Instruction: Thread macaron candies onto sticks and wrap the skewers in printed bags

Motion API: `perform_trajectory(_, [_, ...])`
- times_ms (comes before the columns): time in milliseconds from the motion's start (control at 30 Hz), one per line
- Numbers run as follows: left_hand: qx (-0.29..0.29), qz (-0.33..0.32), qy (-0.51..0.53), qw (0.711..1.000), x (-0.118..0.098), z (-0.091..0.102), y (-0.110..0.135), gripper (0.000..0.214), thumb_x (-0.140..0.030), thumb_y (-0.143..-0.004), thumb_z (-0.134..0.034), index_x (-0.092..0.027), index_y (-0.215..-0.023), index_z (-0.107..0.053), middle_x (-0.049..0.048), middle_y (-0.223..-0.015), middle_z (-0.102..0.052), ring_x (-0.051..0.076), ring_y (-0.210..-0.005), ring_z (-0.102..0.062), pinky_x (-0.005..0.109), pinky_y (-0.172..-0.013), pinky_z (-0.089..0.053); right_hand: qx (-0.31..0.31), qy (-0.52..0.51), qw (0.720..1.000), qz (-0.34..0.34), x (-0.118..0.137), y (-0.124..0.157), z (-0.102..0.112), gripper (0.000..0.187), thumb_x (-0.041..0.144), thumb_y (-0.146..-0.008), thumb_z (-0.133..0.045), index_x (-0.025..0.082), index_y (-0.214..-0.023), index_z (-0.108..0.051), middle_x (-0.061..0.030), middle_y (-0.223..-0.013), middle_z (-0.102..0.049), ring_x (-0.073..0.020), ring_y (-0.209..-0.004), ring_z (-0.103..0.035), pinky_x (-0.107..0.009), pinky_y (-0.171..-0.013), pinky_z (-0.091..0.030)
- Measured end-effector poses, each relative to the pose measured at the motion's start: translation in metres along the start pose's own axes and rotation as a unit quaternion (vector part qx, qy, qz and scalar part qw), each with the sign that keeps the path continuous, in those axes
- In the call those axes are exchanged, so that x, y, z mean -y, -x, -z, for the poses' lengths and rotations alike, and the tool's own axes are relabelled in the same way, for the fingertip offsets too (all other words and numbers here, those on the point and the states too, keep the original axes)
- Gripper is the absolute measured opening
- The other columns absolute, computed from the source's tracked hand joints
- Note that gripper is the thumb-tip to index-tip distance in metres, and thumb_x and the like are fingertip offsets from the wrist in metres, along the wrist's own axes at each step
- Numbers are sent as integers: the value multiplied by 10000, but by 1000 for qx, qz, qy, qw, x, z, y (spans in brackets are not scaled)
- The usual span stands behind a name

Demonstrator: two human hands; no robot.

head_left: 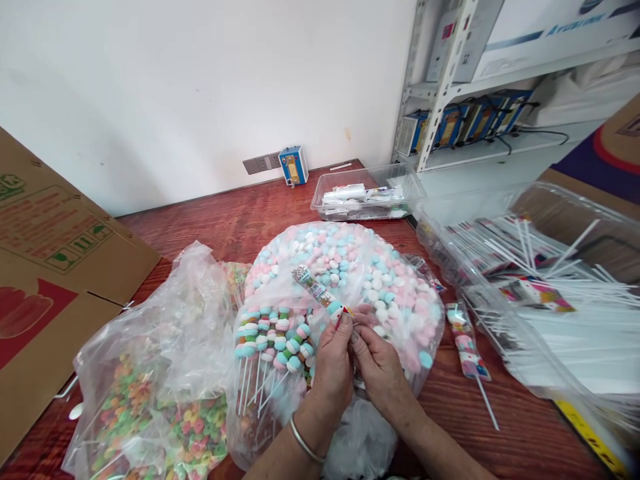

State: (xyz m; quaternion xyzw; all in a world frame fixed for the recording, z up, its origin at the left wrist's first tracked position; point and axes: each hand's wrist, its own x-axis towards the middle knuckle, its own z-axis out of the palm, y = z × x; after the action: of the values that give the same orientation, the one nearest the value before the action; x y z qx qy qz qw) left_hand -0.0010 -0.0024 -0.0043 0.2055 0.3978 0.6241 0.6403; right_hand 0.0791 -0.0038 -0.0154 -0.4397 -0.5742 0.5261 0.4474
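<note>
Both my hands meet over a big clear bag (295, 250) of pink, white and blue marshmallows (390, 293). My left hand (327, 363), a bangle at its wrist, pinches a printed candy wrapper (317, 290) whose far end points up and left. A blue and white marshmallow shows inside the wrapper near my thumb. My right hand (380, 367) is closed at the wrapper's near end, fingertips against the left hand; what lies between them is partly hidden. Just left, several marshmallow skewers (273, 337) on white sticks lie on the bag.
A bag of colourful ring candies (195, 427) lies left, beside a cardboard box (60, 267). To the right, a wrapped marshmallow skewer (467, 347) lies by a clear bin (480, 313) of white sticks and wrappers. Another clear tray (367, 213) stands behind. Metal shelving (440, 87) rises back right.
</note>
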Motion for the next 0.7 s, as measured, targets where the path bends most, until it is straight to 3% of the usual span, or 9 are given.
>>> perform_trajectory(133, [6, -5, -33, 999, -1, -1, 5, 345, -417, -866, -614, -161, -1056, -744, 114, -1175, -702, 260, -1209, -570, 370, -1098, -344, 8, -18, 1000, 0, 0, 1, -1, 291, 408, -962, -447, 204, -942, -653, -39, -882, -684, -188, -779, -607, -270, -719, -485])
perform_trajectory(233, [14, -2, -7, 1000, -8, 0, 8, 390, -379, -835, -656, -213, -1186, -689, 92, -1205, -686, 248, -1190, -578, 371, -1080, -360, 9, -4, 1000, 13, -2, 1, 1, 277, 409, -974, -434, 209, -893, -607, -11, -815, -638, -168, -746, -575, -250, -688, -461])
perform_trajectory(367, [-26, -43, -2, 999, -16, 3, 5, 278, -355, -787, -721, -176, -999, -735, 74, -996, -713, 194, -949, -635, 314, -917, -456, 10, 21, 1000, 15, -1, 1, 5, 318, 417, -979, -423, 223, -744, -514, 45, -598, -473, -141, -583, -460, -236, -569, -392])
perform_trajectory(467, [-36, -43, -31, 998, -13, 6, 2, 221, -366, -801, -715, -155, -864, -734, 33, -795, -673, 133, -742, -586, 249, -759, -459, 15, 24, 999, 18, 3, 2, 5, 318, 416, -970, -432, 228, -729, -521, 60, -546, -409, -136, -527, -404, -239, -534, -369])
perform_trajectory(700, [-52, -60, -51, 996, 0, 8, 6, 224, -387, -812, -709, -163, -814, -709, -3, -742, -637, 110, -708, -552, 209, -687, -433, -4, -32, 999, -8, 4, 1, -2, 321, 468, -951, -468, 222, -843, -645, 53, -531, -449, -134, -495, -410, -240, -504, -373])
